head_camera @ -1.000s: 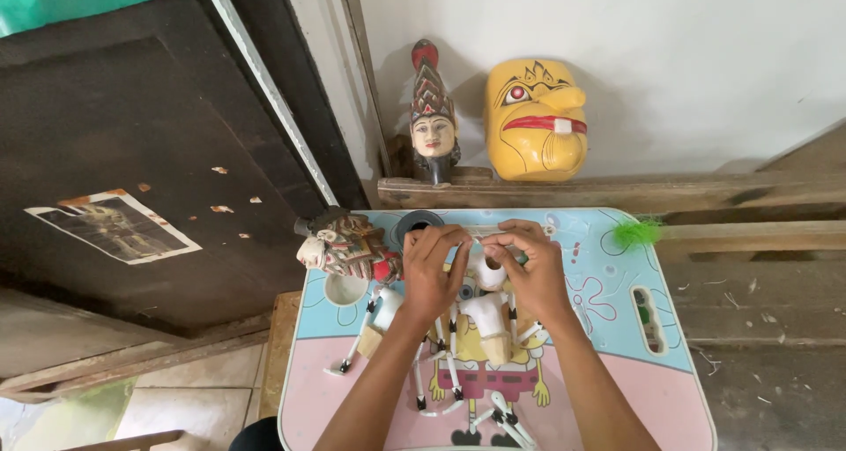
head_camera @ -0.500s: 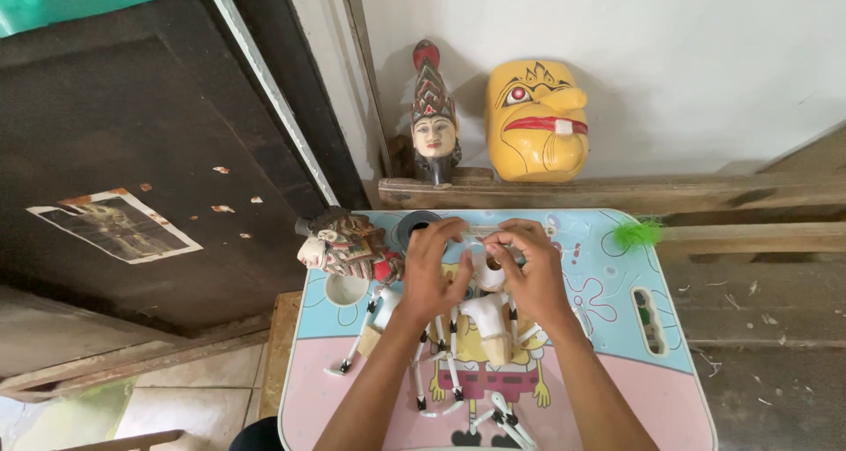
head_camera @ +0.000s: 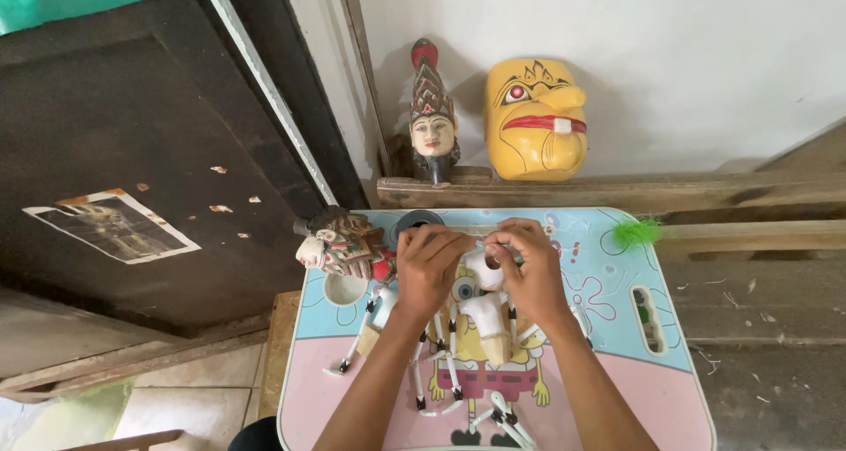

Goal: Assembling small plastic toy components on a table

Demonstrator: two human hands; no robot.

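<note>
A small white puppet piece (head_camera: 484, 270), rounded and unpainted, is pinched between both hands above the middle of the table. Below it a white puppet torso (head_camera: 486, 320) with a pale wooden peg lies flat on the pink-and-blue cartoon-printed folding table (head_camera: 608, 389), with thin white jointed puppet arms and rods (head_camera: 449, 363) spread around it.

Step in hand, as judged: the white piece is being fitted or tied at the top of the torso, fingertip work on something thin held between the hands; what that thin thing is cannot be told. The next move would call for steady fine pinching and the piece kept lined up over the torso's neck.

The left hand (head_camera: 426, 270) is arched, fingers closed in a pinch at the piece's left side. The right hand (head_camera: 531, 270) is curled over from the right, fingers closed around the piece's top and side. Both forearms are brought in from the bottom edge, wrists close together.

Just left of the left hand, a painted carved puppet head (head_camera: 339, 244) lies on its side beside a round cup hole (head_camera: 345, 287) in the table. A black ring (head_camera: 416, 222) sits at the far edge, a green tuft (head_camera: 636, 231) at the right corner. On the wooden ledge (head_camera: 705, 191) behind stand a crowned puppet head (head_camera: 432, 116) and a yellow mask (head_camera: 536, 120).
</note>
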